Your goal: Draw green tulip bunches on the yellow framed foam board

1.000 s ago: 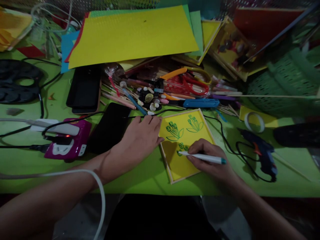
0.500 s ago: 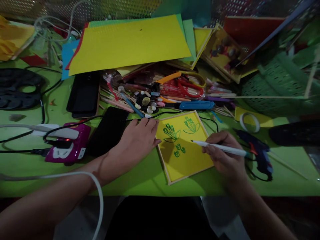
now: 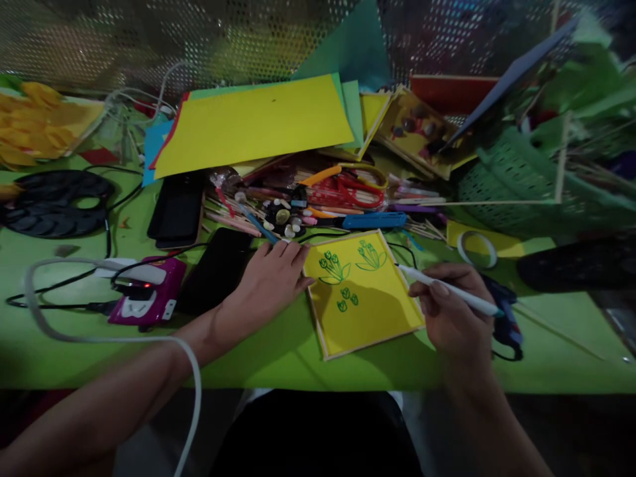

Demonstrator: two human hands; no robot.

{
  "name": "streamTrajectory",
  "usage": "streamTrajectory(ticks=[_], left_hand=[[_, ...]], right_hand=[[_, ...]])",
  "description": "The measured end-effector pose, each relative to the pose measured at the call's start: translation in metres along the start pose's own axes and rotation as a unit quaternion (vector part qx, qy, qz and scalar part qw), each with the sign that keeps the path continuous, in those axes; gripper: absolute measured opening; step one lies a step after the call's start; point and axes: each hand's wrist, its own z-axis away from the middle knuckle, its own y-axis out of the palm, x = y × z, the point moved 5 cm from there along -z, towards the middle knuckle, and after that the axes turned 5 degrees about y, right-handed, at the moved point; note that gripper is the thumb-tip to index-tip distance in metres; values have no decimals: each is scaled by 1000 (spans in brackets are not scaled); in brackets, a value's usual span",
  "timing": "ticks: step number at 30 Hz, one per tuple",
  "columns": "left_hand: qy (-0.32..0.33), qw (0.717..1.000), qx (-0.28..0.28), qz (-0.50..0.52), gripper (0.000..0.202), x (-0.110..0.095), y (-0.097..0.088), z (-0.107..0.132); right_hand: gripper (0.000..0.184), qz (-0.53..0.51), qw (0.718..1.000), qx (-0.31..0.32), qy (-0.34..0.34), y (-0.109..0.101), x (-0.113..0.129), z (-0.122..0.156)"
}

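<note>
A yellow sheet in a thin wooden frame (image 3: pixel 370 318) lies slightly turned on the green table. Green line drawings of tulips (image 3: pixel 334 267) show on its upper half, with several small flower heads below them. My right hand (image 3: pixel 454 311) grips a white marker (image 3: pixel 457 291), its dark tip raised near the sheet's right edge. My left hand (image 3: pixel 273 275) lies flat with fingers stretched out, its fingertips and thumb at the frame's left edge. A black phone (image 3: pixel 218 268) lies beside the left wrist.
Behind the frame lie scissors (image 3: pixel 362 192), a blue cutter (image 3: pixel 375 220) and many sticks. A purple power adapter (image 3: pixel 149 291) with cables stands left. Right are a tape roll (image 3: pixel 477 250), a glue gun (image 3: pixel 504 318) and a green basket (image 3: pixel 521 179). A white cable (image 3: pixel 197 397) crosses my left forearm.
My right hand has drawn the marker slightly away from the drawings, toward the frame's right edge. My left hand stays at the left edge. The whole view has shifted.
</note>
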Motion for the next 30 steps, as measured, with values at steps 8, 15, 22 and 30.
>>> streamTrajectory(ticks=[8,15,22,30], left_hand=[[-34,999,-23,9,52,-3,0,4],[-80,995,-34,42,57,-11,5,16],[-125,988,-55,72,53,-4,21,23],[-143,982,-78,92,47,-5,18,27]], right_hand=[[12,7,999,6,-31,-16,1,15],[18,178,965,155,-113,-28,-5,50],[29,163,944,249,-140,-36,-9,65],[31,81,939,297,-153,-46,-18,59]])
